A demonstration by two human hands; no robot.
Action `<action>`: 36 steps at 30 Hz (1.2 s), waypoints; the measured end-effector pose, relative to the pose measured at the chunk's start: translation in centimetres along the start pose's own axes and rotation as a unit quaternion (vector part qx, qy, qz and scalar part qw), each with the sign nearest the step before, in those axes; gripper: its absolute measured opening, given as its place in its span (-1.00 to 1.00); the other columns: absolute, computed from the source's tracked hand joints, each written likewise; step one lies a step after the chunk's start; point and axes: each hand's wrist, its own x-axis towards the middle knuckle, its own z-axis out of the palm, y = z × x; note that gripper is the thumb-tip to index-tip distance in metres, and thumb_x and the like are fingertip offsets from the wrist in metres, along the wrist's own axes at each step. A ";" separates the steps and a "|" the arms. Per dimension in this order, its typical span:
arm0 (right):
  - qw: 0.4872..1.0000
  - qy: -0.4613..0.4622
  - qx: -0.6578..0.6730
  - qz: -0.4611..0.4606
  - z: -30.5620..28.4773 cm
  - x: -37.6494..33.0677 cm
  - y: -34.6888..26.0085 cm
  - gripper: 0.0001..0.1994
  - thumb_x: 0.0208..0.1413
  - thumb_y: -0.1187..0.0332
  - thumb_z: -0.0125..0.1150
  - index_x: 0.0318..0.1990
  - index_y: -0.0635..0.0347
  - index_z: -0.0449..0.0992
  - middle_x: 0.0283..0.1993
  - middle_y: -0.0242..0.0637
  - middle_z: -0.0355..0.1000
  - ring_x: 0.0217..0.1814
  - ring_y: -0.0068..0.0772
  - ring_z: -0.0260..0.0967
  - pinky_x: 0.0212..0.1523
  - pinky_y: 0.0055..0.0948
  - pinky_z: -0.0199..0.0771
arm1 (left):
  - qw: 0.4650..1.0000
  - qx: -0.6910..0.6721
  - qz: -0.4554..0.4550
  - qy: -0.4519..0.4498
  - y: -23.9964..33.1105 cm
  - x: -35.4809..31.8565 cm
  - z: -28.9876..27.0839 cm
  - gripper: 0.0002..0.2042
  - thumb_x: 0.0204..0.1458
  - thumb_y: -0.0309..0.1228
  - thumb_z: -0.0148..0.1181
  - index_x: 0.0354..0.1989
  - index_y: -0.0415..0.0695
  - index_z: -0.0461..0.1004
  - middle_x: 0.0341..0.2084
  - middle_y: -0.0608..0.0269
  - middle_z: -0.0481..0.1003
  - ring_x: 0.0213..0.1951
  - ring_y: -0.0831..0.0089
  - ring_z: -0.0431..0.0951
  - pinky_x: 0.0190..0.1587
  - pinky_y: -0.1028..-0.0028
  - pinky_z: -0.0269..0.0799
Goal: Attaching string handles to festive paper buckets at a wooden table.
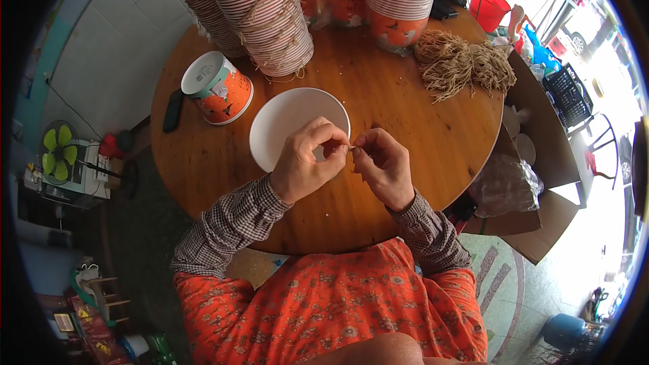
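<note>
Over the near side of a white, round, bowl-like container (274,118), my two hands meet fingertip to fingertip. My left hand (309,159) is closed in a pinch, thumb against forefinger. Beside it, my right hand (384,165) pinches in the same way. Between the fingertips shows a tiny pale bit, too small to name. An orange patterned paper tub (226,98) with a white end facing up stands left of the white container. Farther right on the table lies a loose bundle of beige strings (463,64).
Tall stacks of nested orange-and-white paper tubs (274,34) line the far side of the round wooden table (399,105), one stack draped with strings. A dark phone (173,111) lies at the left edge. An open cardboard box (541,122) with plastic wrap stands right of the table.
</note>
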 end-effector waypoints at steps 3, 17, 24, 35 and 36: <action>1.000 0.000 0.007 0.008 0.2 0.1 0.2 -0.93 0.09 0.53 0.16 -0.27 0.31 0.43 -0.40 -0.46 0.42 -0.37 -0.76 0.33 -0.36 -0.67 0.37 | 0.996 -0.073 -0.037 -0.021 -0.7 0.0 -0.1 -0.96 -0.01 -0.58 0.14 -0.37 -0.26 0.46 -0.47 0.30 0.42 -0.44 0.58 0.47 -0.39 0.56 0.40; 0.996 0.017 0.014 -0.092 0.6 0.2 0.7 -0.82 0.09 0.54 0.23 -0.14 0.31 0.44 -0.35 -0.35 0.48 -0.33 -0.64 0.43 -0.30 -0.59 0.47 | 0.779 -0.522 -0.334 -0.090 -3.0 0.0 -0.7 -0.86 0.16 -0.49 0.08 -0.20 -0.29 0.49 -0.29 0.21 0.53 -0.28 0.53 0.47 -0.04 0.51 0.40; 0.978 -0.001 -0.109 -0.179 -0.3 0.6 -0.2 -0.84 0.08 0.56 0.22 -0.17 0.34 0.49 -0.33 -0.29 0.53 -0.34 -0.56 0.49 -0.30 -0.55 0.50 | 0.779 -0.527 -0.323 -0.107 -2.6 -0.1 -0.6 -0.85 0.17 -0.48 0.10 -0.17 -0.28 0.49 -0.32 0.23 0.55 -0.28 0.56 0.49 -0.10 0.54 0.43; 0.991 -0.027 0.126 -0.041 -1.4 0.9 0.6 -0.93 0.24 0.49 0.07 -0.22 0.31 0.42 -0.43 -0.33 0.45 -0.44 -0.58 0.42 -0.40 -0.58 0.47 | 0.882 -0.357 -0.292 -0.098 -1.9 0.0 -0.7 -0.83 0.14 -0.42 0.15 -0.21 -0.27 0.53 -0.44 0.42 0.50 -0.40 0.70 0.39 -0.32 0.67 0.33; 0.991 -0.027 0.125 -0.041 -1.4 0.9 0.6 -0.93 0.24 0.49 0.07 -0.22 0.31 0.42 -0.43 -0.33 0.45 -0.44 -0.58 0.42 -0.40 -0.58 0.47 | 0.881 -0.358 -0.292 -0.099 -1.8 0.1 -0.7 -0.83 0.14 -0.42 0.15 -0.21 -0.27 0.53 -0.44 0.42 0.50 -0.40 0.70 0.39 -0.32 0.67 0.33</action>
